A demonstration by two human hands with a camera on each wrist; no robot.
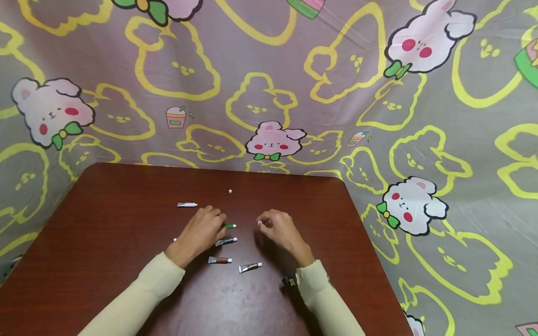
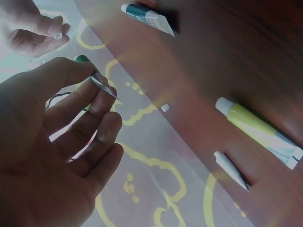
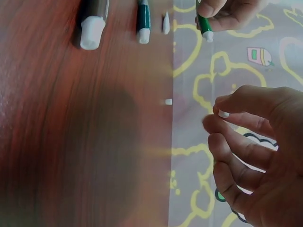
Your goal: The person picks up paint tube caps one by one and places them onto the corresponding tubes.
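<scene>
My left hand [image 1: 201,233] pinches a green paint tube [image 3: 204,24] between thumb and fingers, its white nozzle end pointing right. In the left wrist view the tube's silver crimped end [image 2: 103,85] shows past the fingers. To the right, my right hand [image 1: 282,229] pinches a small white cap [image 3: 223,114] between thumb and index finger, apart from the tube. A second white cap [image 1: 230,191] lies farther back on the table. Just in front of the left hand lies a dark teal tube [image 1: 227,241].
On the brown table [image 1: 328,289] lie a brown tube [image 1: 220,260], a darker tube [image 1: 250,267] and a white tube [image 1: 187,205]. A yellow tube [image 2: 255,130] is mostly hidden by the left arm in the head view. A patterned cloth [image 1: 269,60] hangs behind the table.
</scene>
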